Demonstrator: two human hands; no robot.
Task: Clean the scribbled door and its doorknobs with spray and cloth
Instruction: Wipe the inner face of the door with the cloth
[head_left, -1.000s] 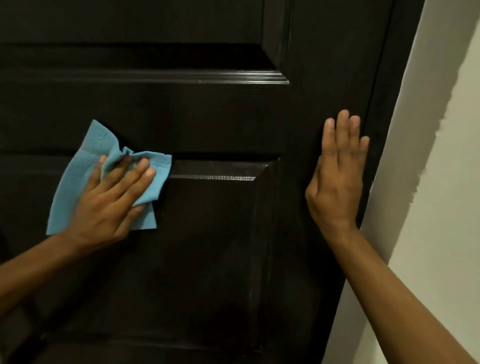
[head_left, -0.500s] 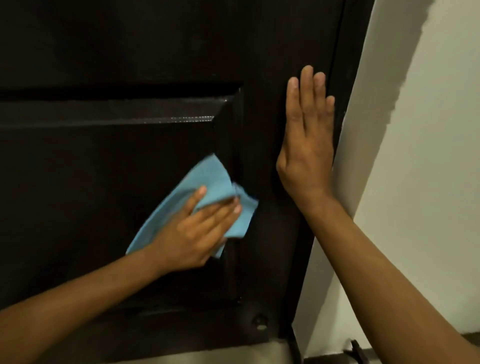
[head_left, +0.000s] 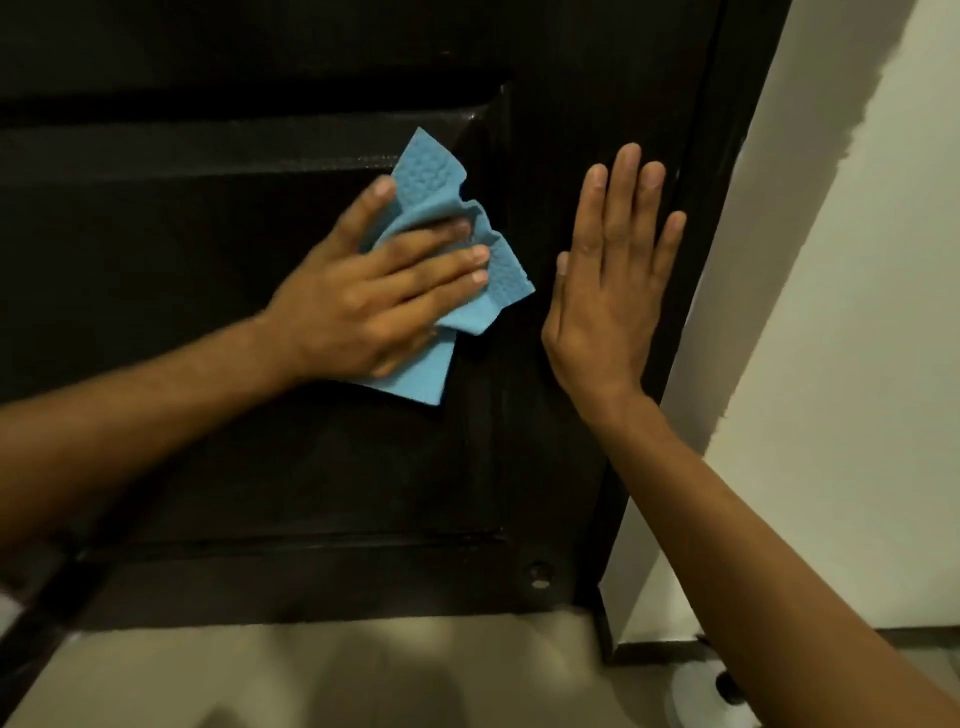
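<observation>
- The left hand (head_left: 374, 306), at centre frame, lies with straight fingers pressing a crumpled blue cloth (head_left: 457, 260) flat against the dark door (head_left: 260, 467) (no pinch, just spread fingers on top).
- The cloth sits at the upper right corner of the door's lower recessed panel, its edges sticking out above and below the hand.
- The right hand (head_left: 608, 291), right of centre, rests open and flat on the door's vertical edge strip, just beside the cloth.
- A pale wall (head_left: 831, 312) fills the right of the frame.
</observation>
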